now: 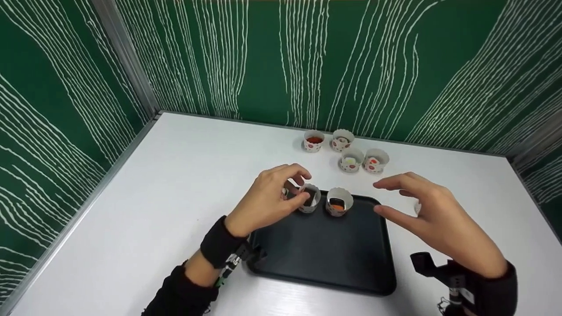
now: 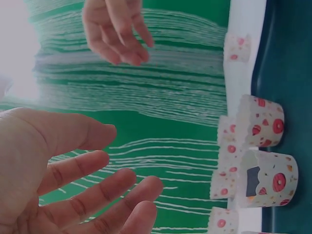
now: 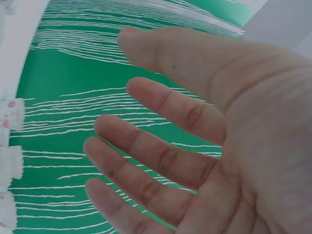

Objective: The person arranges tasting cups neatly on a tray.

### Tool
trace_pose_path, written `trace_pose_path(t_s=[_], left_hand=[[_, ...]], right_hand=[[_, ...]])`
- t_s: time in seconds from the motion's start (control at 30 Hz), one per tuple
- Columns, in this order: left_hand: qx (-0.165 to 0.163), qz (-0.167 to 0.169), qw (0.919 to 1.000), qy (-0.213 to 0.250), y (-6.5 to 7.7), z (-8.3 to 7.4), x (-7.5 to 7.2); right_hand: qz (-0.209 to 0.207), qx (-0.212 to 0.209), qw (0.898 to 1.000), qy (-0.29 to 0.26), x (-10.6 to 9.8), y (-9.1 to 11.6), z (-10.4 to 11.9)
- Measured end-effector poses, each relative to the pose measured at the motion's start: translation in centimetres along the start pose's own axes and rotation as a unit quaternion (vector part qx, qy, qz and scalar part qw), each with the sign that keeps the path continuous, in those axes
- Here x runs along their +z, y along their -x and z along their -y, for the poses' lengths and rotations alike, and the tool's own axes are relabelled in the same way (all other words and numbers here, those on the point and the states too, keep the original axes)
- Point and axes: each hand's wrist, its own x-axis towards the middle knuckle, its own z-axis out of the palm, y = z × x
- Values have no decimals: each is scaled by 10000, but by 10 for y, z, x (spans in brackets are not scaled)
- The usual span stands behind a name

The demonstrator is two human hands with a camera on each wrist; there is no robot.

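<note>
My left hand (image 1: 270, 197) hovers over the back left part of a black tray (image 1: 320, 254), fingers loosely bent and holding nothing. In the head view its thumb overlaps a patterned paper cup (image 1: 312, 202) with a dark piece inside. Just right of that cup stands another paper cup (image 1: 338, 205), holding a black and an orange piece. The left wrist view shows both cups below the hand, apart from its fingers (image 2: 92, 214). To the right of the tray my right hand (image 1: 432, 208) is raised with thumb and fingers spread, nothing between them.
Several more paper cups stand behind the tray, among them one with red contents (image 1: 313, 142) and one with a pale piece (image 1: 350, 161). Partly hidden behind my right hand is another cup (image 1: 417, 205). A green, white-lined wall (image 1: 263, 66) closes off the white table's back.
</note>
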Motion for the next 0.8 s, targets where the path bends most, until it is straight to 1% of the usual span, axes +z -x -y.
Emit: trace_pose_path(t_s=[0.1, 0.23, 0.33, 0.5, 0.67, 0.8], left_hand=[[-59, 9, 10000, -11, -4, 2, 1], [-89, 78, 9998, -167, -12, 2, 1], [-54, 166, 9992, -368, -21, 1, 1], [-61, 339, 9972, -660, -37, 0, 2], [-158, 508, 9940, -959, -57, -2, 1], [-258, 600, 9902, -1233, -74, -1, 1]], right_hand=[[-135, -245, 9996, 35, -6, 6, 10], [-310, -559, 9979, -58, -15, 12, 21], [-428, -622, 9971, -102, -20, 16, 26], [-530, -722, 9960, -35, -28, 28, 29], [-566, -973, 9936, 43, -35, 40, 32], [-606, -1061, 9925, 26, -40, 47, 35]])
